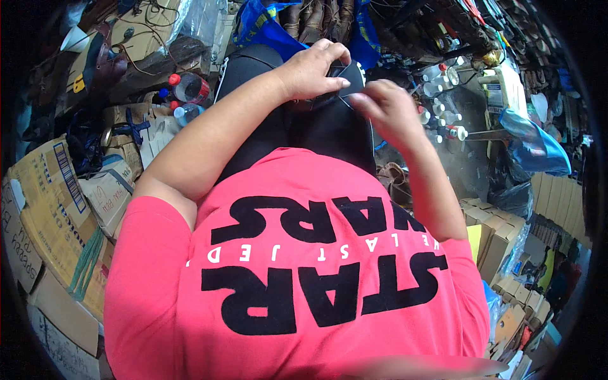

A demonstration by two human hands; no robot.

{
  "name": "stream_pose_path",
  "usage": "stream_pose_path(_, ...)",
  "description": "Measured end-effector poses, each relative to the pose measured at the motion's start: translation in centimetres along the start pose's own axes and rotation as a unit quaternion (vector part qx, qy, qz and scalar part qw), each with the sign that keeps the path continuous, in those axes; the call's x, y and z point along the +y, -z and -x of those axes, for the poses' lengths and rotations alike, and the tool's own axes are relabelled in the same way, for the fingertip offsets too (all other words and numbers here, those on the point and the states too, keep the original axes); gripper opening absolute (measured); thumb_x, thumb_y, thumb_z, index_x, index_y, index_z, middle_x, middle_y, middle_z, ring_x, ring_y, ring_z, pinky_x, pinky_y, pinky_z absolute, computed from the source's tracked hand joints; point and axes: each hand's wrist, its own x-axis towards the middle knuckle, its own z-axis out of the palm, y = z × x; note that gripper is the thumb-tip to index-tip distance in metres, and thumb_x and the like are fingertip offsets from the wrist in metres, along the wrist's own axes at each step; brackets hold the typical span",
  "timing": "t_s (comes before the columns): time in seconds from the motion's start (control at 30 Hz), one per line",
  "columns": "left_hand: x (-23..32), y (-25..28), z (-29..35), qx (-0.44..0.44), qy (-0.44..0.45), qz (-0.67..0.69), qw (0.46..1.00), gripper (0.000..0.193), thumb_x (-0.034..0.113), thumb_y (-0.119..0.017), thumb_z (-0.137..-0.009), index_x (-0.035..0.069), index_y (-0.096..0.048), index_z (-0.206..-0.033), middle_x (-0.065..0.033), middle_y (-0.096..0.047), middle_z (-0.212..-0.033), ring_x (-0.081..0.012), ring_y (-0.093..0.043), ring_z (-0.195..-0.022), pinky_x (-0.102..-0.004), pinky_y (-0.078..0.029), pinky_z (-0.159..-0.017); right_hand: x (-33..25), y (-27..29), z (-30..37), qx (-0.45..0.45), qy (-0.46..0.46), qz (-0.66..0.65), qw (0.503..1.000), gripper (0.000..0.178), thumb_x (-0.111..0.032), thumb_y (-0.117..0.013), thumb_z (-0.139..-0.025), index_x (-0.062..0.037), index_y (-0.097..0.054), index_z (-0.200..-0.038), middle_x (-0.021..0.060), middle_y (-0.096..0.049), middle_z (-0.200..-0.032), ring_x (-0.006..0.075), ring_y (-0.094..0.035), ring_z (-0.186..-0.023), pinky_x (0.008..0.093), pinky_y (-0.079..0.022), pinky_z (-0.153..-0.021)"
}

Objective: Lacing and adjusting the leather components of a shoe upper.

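Above my lap, my left hand (315, 68) is closed round a dark, leather-like piece (316, 101), its thumb stretched toward the right. Much of the piece is hidden under the fingers and blends with my black trousers (329, 133). Just right of it, my right hand (386, 109) has its fingers curled in and its thumb pressed near them, slightly smeared by motion. A thin strand (345, 100) runs from the piece toward the right thumb. The exact kind of the piece cannot be made out.
Beyond my knees, a blue bag (269, 28) holds brown leather-like pieces (313, 22). Capped bottles stand left (193, 88) and several small bottles (437, 85) right. Cardboard boxes (57, 202) crowd the left side; blue plastic (538, 149) and stacked cartons (494, 234) lie right.
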Motion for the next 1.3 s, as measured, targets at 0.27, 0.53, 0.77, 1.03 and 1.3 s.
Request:
stream_pose_path(0.27, -1.4, -1.3, 0.1, 0.010, -0.009, 0.062, 0.998, 0.037, 0.026, -0.070, -0.079, 0.009, -0.054, -0.108, -0.0129, -0.052, -0.111, -0.0292, -0.047, -0.112, -0.0356, -0.037, -0.099, 0.0, -2.4, -1.1, -0.064, 0.048, 0.030, 0.996, 0.025, -0.023, -0.056, -0.083, -0.0011, -0.057, -0.073, 0.0203, -0.058, -0.071, 0.0398, -0.060, -0.072, 0.0472, -0.047, -0.066)
stream_pose_path(0.53, -3.7, 0.3, 0.2, 0.021, -0.021, 0.129, 0.991, 0.044, 0.026, -0.070, -0.081, 0.010, -0.057, -0.119, -0.0113, -0.059, -0.113, -0.0242, -0.056, -0.105, -0.0344, -0.043, -0.091, -0.5, -0.1, 3.4, 0.039, -0.124, -0.280, 0.951, 0.021, -0.018, -0.056, -0.094, -0.0005, -0.063, -0.084, 0.0026, -0.057, -0.070, 0.0112, -0.050, -0.063, 0.0270, -0.042, -0.058)
stream_pose_path(0.77, -2.5, 7.3, 0.8, -0.118, 0.051, -0.149, 0.981, 0.023, 0.025, -0.068, -0.081, 0.008, -0.066, -0.096, -0.0169, -0.066, -0.085, -0.0316, -0.065, -0.084, -0.0374, -0.049, -0.075, 1.7, -2.2, -4.1, 0.097, -0.014, -0.199, 0.975, 0.028, -0.020, -0.053, -0.093, -0.0017, -0.058, -0.113, 0.0161, -0.064, -0.100, 0.0260, -0.062, -0.097, 0.0329, -0.046, -0.086)
stream_pose_path(1.03, 1.2, 5.9, 6.2, -0.103, -0.030, -0.127, 0.986, 0.050, 0.030, -0.076, -0.071, 0.009, -0.061, -0.114, -0.0122, -0.060, -0.109, -0.0325, -0.061, -0.097, -0.0392, -0.048, -0.087, 1.9, -3.7, -6.1, -0.060, -0.126, -0.129, 0.982, 0.051, -0.029, -0.074, -0.082, 0.0062, -0.057, -0.114, 0.0115, -0.066, -0.100, 0.0141, -0.060, -0.091, 0.0292, -0.048, -0.081)
stream_pose_path(1.3, 2.2, 1.8, 6.6, -0.101, 0.026, -0.153, 0.983, 0.032, 0.030, -0.071, -0.076, 0.006, -0.061, -0.094, -0.0127, -0.063, -0.091, -0.0328, -0.062, -0.085, -0.0431, -0.050, -0.075, 3.3, -4.6, -6.6, -0.061, -0.103, -0.142, 0.983, 0.041, -0.023, -0.073, -0.083, 0.0059, -0.058, -0.107, 0.0060, -0.065, -0.091, 0.0103, -0.057, -0.083, 0.0268, -0.048, -0.077)
